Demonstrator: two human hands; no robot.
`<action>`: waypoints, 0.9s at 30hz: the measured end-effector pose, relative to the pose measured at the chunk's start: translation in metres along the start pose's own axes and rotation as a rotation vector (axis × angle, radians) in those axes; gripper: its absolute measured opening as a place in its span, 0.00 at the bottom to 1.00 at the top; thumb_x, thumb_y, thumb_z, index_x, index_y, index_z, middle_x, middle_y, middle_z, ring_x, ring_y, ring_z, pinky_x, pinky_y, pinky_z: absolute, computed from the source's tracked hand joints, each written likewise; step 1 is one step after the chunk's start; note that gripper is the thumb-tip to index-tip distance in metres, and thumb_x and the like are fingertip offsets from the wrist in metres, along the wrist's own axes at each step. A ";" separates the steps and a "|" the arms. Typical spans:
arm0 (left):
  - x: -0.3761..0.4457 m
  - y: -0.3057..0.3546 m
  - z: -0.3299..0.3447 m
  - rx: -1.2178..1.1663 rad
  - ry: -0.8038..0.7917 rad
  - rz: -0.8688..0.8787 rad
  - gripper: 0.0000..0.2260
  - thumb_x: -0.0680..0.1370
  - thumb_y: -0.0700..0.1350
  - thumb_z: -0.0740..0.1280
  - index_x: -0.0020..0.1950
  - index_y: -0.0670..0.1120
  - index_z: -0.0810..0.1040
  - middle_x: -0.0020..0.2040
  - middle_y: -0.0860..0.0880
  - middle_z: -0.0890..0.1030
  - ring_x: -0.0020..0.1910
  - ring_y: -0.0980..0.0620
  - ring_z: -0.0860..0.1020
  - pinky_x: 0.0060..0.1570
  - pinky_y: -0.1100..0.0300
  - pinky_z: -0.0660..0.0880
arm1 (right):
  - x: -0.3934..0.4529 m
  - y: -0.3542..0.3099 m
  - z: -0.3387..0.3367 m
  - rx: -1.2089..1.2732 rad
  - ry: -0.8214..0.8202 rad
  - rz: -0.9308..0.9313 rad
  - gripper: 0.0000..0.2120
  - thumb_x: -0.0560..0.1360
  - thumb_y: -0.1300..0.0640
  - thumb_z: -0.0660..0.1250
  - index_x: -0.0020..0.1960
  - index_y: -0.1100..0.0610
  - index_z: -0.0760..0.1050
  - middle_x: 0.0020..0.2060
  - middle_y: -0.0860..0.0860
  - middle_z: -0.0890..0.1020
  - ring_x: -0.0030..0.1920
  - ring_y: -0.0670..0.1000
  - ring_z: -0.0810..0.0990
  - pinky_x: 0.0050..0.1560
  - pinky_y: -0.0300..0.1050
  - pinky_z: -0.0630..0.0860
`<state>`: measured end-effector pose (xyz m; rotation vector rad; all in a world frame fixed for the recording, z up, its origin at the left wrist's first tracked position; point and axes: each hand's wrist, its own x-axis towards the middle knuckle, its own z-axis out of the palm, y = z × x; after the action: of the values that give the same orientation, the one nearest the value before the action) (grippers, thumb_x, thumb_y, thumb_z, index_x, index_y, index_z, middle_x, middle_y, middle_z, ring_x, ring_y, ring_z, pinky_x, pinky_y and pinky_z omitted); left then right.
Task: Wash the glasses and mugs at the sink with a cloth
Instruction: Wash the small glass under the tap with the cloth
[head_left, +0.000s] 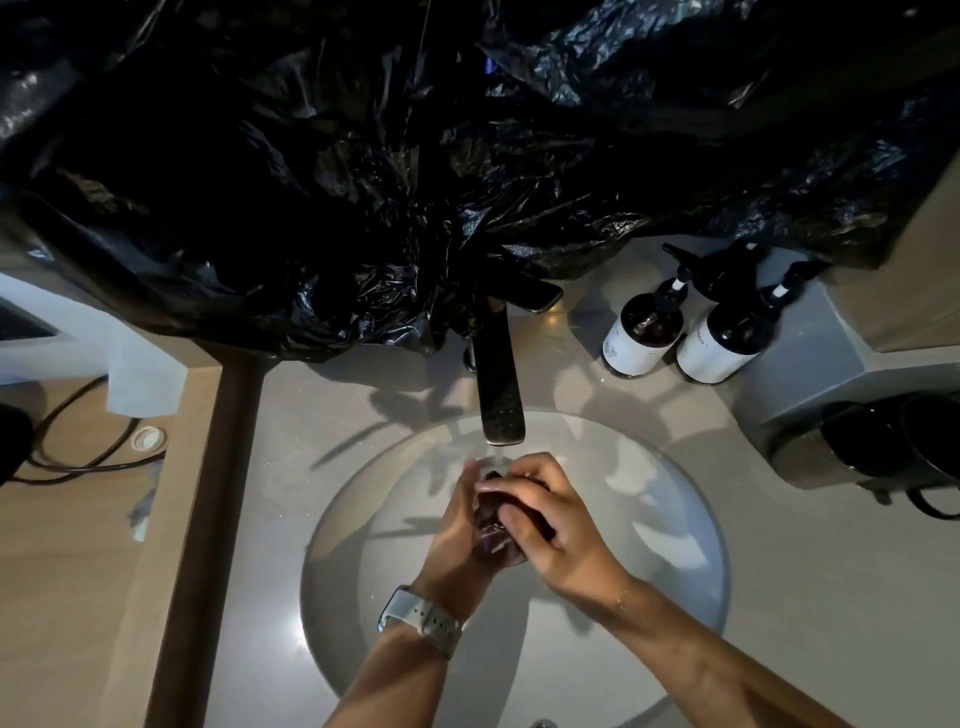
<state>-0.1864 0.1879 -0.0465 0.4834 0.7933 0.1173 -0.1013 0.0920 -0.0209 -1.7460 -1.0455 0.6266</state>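
Observation:
A clear glass (493, 545) is held over the round sink (675, 519), just under the dark tap (501, 384), from which water runs onto it. My left hand (457, 530) grips the glass from the left side. My right hand (545, 514) curls over its top and right side, fingers pressed on a dark cloth (488, 512) that shows between the hands. Most of the glass and the cloth is hidden by my fingers. Black mugs (893, 436) stand on the counter at the right.
Black plastic sheeting (363, 182) hangs over the wall behind the tap. Two dark pump bottles (691, 327) stand at the back right of the grey counter (805, 597). A wooden surface with cables (78, 457) lies to the left.

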 end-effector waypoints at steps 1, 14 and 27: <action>0.003 0.000 -0.001 0.022 0.009 0.002 0.23 0.82 0.57 0.55 0.46 0.48 0.86 0.49 0.43 0.84 0.49 0.46 0.84 0.52 0.48 0.78 | 0.010 0.001 0.000 -0.019 -0.020 -0.038 0.13 0.78 0.53 0.63 0.59 0.53 0.80 0.54 0.50 0.72 0.58 0.45 0.74 0.63 0.36 0.69; 0.008 0.005 0.007 0.211 0.094 0.089 0.19 0.84 0.55 0.55 0.51 0.46 0.82 0.44 0.42 0.84 0.39 0.48 0.84 0.41 0.54 0.80 | 0.056 0.012 -0.004 0.120 0.074 0.075 0.10 0.74 0.62 0.69 0.53 0.51 0.80 0.52 0.55 0.77 0.55 0.42 0.77 0.60 0.39 0.70; -0.006 0.011 0.005 0.177 0.042 0.059 0.26 0.81 0.61 0.57 0.62 0.40 0.77 0.51 0.40 0.82 0.49 0.42 0.81 0.52 0.47 0.79 | 0.052 0.028 0.002 0.387 0.203 0.347 0.08 0.77 0.64 0.67 0.54 0.57 0.80 0.50 0.57 0.83 0.52 0.53 0.82 0.56 0.47 0.76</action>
<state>-0.1866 0.1941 -0.0346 0.6740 0.8346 0.1122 -0.0667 0.1335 -0.0446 -1.6124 -0.4454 0.7893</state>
